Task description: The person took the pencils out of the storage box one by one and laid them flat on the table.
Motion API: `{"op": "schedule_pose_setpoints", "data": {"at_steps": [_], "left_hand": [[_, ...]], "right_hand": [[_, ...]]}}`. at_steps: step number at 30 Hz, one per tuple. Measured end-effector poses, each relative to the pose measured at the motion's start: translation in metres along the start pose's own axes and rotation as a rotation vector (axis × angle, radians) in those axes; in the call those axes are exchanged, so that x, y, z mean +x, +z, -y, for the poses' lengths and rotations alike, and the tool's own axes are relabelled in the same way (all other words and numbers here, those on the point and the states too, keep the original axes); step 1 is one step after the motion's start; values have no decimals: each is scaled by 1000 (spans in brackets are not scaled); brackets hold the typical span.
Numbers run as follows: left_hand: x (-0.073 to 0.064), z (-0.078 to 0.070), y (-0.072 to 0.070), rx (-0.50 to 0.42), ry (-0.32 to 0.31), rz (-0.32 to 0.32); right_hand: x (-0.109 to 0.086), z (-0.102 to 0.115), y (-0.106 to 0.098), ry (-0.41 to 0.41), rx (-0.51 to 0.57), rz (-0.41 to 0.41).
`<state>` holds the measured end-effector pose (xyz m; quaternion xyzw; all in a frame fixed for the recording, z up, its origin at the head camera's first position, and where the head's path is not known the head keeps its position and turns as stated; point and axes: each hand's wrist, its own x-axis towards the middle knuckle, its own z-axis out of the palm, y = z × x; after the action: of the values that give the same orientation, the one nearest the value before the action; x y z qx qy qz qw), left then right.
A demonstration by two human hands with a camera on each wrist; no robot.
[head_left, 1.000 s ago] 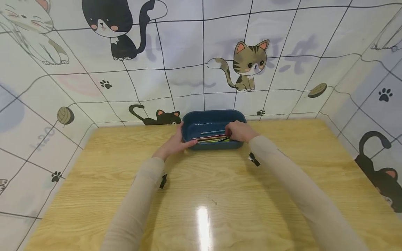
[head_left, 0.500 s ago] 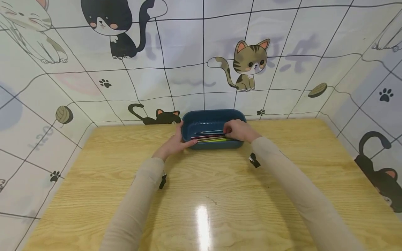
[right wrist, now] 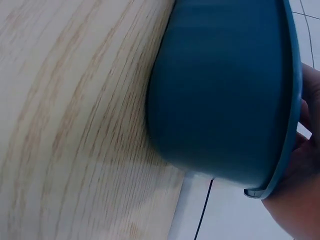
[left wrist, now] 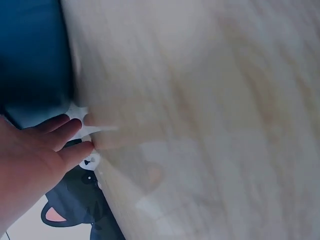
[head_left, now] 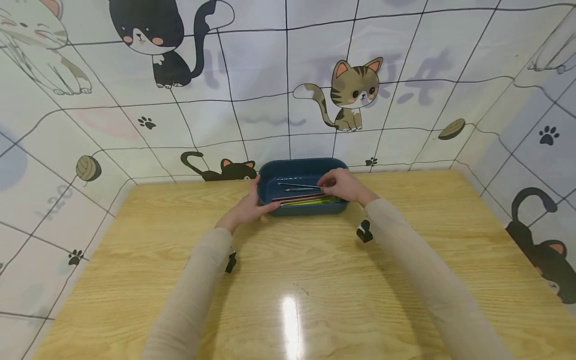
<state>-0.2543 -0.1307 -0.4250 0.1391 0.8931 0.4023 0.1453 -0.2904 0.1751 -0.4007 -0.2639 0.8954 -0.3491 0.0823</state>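
A dark blue rectangular bin [head_left: 302,210] stands on the table against the back wall. My left hand [head_left: 245,207] rests on its left end, thumb over the front rim. In the left wrist view the fingers [left wrist: 75,152] lie fairly straight beside the bin. Inside the bin, my right hand [head_left: 344,186] pinches the right end of a thin dark pencil [head_left: 299,185], whose pointed end faces left. Just below it lies another bluish pencil [head_left: 297,189]. Several yellow-green and red pencils [head_left: 310,200] lie along the front side. The right fingertips are largely hidden in the right wrist view.
The light wooden table [head_left: 292,270] extends toward me from the bin. A wall covering [head_left: 265,110] with printed cats and grid lines rises directly behind the bin and along both sides.
My right hand has moved the thin dark pencil from the front pile toward the back of the bin, past the bluish pencil. My left hand stays on the bin's left end.
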Motion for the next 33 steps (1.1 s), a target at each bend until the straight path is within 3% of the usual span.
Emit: {"op": "schedule_pose_setpoints", "data": {"at_steps": [14,24,33], "left_hand": [[8,5,-5,-10,89,30],[11,6,-5,-19,87,52],[10,6,-4,-37,77,47]], "right_hand": [[-21,4,0,-33,81,-120],[-50,5,-5,-113,120,-169],[-73,16,6,-211,141,-158]]}}
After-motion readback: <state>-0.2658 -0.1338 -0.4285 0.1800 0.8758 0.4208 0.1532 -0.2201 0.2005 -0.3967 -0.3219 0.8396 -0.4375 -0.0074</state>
